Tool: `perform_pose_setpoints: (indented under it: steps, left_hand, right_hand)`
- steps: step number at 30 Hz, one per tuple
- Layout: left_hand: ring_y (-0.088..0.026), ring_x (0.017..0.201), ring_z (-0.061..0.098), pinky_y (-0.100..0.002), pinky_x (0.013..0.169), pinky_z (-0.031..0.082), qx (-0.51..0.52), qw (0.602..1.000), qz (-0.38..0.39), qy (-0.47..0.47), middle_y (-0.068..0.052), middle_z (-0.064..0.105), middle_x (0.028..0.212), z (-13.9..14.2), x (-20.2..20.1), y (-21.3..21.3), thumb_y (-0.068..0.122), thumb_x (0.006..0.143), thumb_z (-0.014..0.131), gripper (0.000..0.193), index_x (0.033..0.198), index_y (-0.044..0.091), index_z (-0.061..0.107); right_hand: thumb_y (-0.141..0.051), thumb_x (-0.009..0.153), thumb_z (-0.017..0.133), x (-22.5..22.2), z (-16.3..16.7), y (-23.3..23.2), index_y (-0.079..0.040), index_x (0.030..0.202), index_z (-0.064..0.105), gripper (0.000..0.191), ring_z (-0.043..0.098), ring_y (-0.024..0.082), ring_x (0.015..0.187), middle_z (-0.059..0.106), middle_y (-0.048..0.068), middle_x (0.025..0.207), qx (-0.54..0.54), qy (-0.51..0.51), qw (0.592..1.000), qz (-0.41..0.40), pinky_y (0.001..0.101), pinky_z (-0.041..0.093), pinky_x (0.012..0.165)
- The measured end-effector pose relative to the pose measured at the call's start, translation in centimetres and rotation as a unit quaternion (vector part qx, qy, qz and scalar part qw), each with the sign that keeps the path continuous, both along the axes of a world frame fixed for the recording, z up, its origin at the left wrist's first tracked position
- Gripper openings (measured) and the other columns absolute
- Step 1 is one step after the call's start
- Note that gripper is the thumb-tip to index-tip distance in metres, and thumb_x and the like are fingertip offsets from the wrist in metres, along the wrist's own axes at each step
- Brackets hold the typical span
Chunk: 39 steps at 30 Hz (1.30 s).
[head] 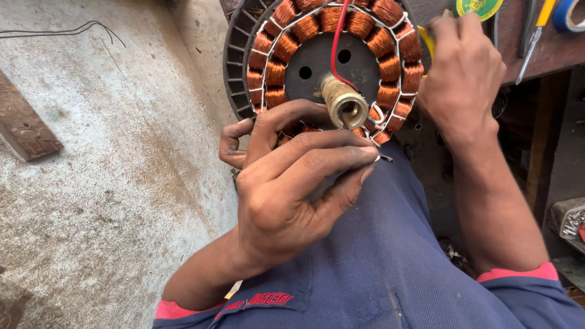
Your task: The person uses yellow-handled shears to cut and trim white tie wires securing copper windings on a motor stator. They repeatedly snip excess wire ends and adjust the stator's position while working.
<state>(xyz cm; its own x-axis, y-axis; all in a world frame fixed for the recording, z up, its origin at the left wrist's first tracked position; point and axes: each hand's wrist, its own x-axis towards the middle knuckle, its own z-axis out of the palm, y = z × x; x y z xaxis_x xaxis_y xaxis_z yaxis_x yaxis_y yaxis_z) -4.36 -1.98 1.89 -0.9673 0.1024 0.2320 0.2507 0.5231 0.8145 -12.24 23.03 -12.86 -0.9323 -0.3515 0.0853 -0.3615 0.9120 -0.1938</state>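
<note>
stator (286, 45) on lap | tape roll (570, 13) right, on bench (548, 52)

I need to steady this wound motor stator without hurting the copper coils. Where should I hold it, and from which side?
Probably grip the stator at its dark slotted outer rim, coming in from the near, lower edge, as the left hand does. The rim is bare metal, while the copper coils and red wire look delicate. The brass shaft juts toward the camera, so avoid the middle.
</note>
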Motion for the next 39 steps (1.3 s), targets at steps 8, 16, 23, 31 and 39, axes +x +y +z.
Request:
perform_pose_setpoints:
  steps: [8, 16, 23, 31, 39]
  left_hand:
    - [-0.027, 0.113, 0.066, -0.037, 0.098, 0.053, 0.026, 0.999, -0.015, 0.023, -0.003, 0.076, 0.103, -0.7, -0.3, -0.3, 0.007, 0.083, 0.090, 0.025, 0.102, 0.009, 0.076]
    - [-0.028, 0.109, 0.064, -0.037, 0.095, 0.051, 0.028, 0.998, -0.021, 0.046, -0.002, 0.074, 0.101, -1.6, -0.3, -0.5, 0.006, 0.082, 0.091, 0.025, 0.100, 0.012, 0.075]
    - [-0.026, 0.112, 0.064, -0.034, 0.095, 0.050, 0.038, 0.998, -0.036, 0.030, 0.001, 0.075, 0.106, -1.7, -0.4, -0.8, 0.006, 0.086, 0.088, 0.025, 0.105, 0.011, 0.073]
    - [-0.027, 0.110, 0.065, -0.036, 0.097, 0.051, 0.055, 0.997, -0.043, 0.033, -0.003, 0.075, 0.105, -1.7, -0.5, -1.3, 0.006, 0.082, 0.090, 0.024, 0.100, 0.009, 0.074]
    - [-0.028, 0.110, 0.064, -0.036, 0.098, 0.052, 0.075, 0.995, -0.046, 0.045, -0.003, 0.075, 0.103, -2.0, -0.8, -1.5, 0.006, 0.082, 0.092, 0.023, 0.097, 0.009, 0.075]
  right_hand:
    - [-0.014, 0.098, 0.077, -1.4, 2.4, 3.0, -0.003, 0.116, 0.075, 0.021, 0.065, 0.018, 0.078, 0.071, 0.015, 0.089, -0.222, -0.281, 0.928, -0.104, 0.0320, 0.050, 0.070]
    - [-0.008, 0.099, 0.081, 2.5, 1.9, 4.0, 0.002, 0.120, 0.070, 0.026, 0.071, 0.017, 0.094, 0.073, 0.011, 0.105, -0.226, -0.121, 0.965, -0.060, 0.0289, 0.056, 0.085]
    - [-0.022, 0.081, 0.092, 3.2, 2.6, 0.2, -0.002, 0.101, 0.073, 0.033, 0.069, 0.037, 0.081, 0.066, 0.014, 0.092, 0.000, 0.015, 0.999, -0.034, 0.0446, 0.056, 0.070]
    - [-0.020, 0.089, 0.082, 2.5, -0.5, 2.6, 0.001, 0.105, 0.073, 0.028, 0.076, 0.027, 0.087, 0.074, 0.016, 0.091, -0.081, -0.217, 0.969, -0.090, 0.0358, 0.059, 0.081]
    - [-0.013, 0.088, 0.080, 11.9, 5.7, 6.6, 0.007, 0.127, 0.060, 0.049, 0.069, 0.018, 0.096, 0.069, 0.015, 0.107, -0.502, -0.366, 0.768, -0.158, 0.0315, 0.059, 0.087]
